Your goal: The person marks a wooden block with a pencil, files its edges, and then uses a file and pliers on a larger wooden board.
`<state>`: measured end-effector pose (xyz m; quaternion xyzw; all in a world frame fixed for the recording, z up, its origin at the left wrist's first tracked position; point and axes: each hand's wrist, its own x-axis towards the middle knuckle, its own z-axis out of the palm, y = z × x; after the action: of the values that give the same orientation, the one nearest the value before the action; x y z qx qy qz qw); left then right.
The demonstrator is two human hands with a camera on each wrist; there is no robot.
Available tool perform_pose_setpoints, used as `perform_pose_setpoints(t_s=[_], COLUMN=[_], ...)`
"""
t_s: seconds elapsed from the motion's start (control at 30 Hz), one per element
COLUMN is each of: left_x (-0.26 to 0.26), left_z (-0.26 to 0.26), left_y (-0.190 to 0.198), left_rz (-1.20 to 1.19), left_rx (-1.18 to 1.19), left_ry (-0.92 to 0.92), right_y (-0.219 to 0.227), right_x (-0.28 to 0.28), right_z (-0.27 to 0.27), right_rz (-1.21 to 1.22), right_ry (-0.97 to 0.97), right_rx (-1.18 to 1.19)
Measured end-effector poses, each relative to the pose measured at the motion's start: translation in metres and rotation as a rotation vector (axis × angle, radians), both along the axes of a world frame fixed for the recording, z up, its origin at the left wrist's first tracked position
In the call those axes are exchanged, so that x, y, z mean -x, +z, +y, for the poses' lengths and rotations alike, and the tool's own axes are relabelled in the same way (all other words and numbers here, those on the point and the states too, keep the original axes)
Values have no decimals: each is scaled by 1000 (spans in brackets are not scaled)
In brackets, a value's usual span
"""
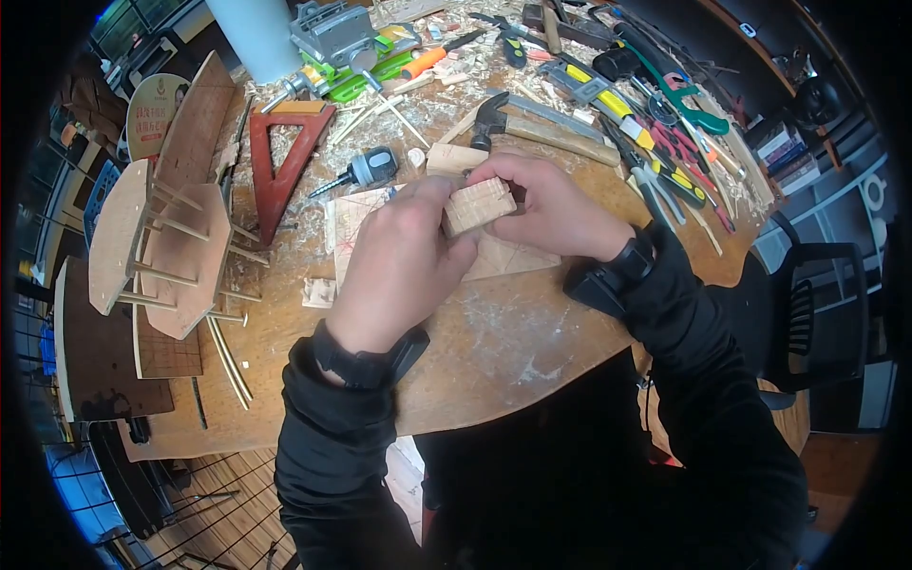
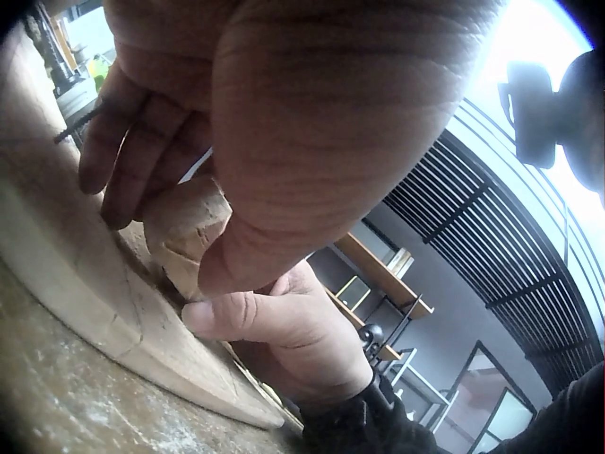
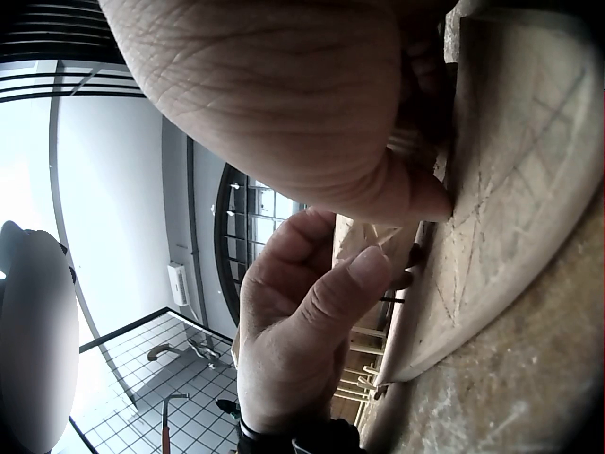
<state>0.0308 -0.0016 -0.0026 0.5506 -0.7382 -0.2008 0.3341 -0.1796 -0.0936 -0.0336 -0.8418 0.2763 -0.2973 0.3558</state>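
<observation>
A small pale wooden block (image 1: 480, 206) is held between both hands above a marked wooden board (image 1: 518, 258). My left hand (image 1: 404, 252) grips its left side, the thumb along the near edge. At the other end, my right hand (image 1: 556, 209) pinches it, with the forefinger over the top and the thumb low on the right. In the left wrist view the block (image 2: 184, 227) shows a rough, faceted end close over the board. The right wrist view shows the left thumb on the block (image 3: 369, 232) and the right thumb tip right at the pencil-lined board (image 3: 529, 151).
Behind the hands lie a claw hammer (image 1: 541, 135), a drill bit with a blue-grey holder (image 1: 370, 168) and a red triangle frame (image 1: 275, 157). Wood shavings, pliers (image 1: 655, 195) and a green clamp tool (image 1: 366, 76) crowd the back. A dowelled wooden structure (image 1: 185, 256) stands left.
</observation>
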Motion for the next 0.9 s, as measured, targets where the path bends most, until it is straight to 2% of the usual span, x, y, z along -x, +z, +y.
perform_pose_setpoints(t_s=[0.67,0.77,0.9], left_x=[0,0,-1], left_z=[0,0,-1], left_y=[-4,-2,-5], left_rz=[3,22,11], left_rx=[78,-14,47], left_ry=[-13,0,-12], right_y=[4,1,2], right_x=[0,0,0], right_z=[1,-1,0], right_rz=[7,12,-1], right_ry=[-4,2,4], right_rx=[4,31,-9])
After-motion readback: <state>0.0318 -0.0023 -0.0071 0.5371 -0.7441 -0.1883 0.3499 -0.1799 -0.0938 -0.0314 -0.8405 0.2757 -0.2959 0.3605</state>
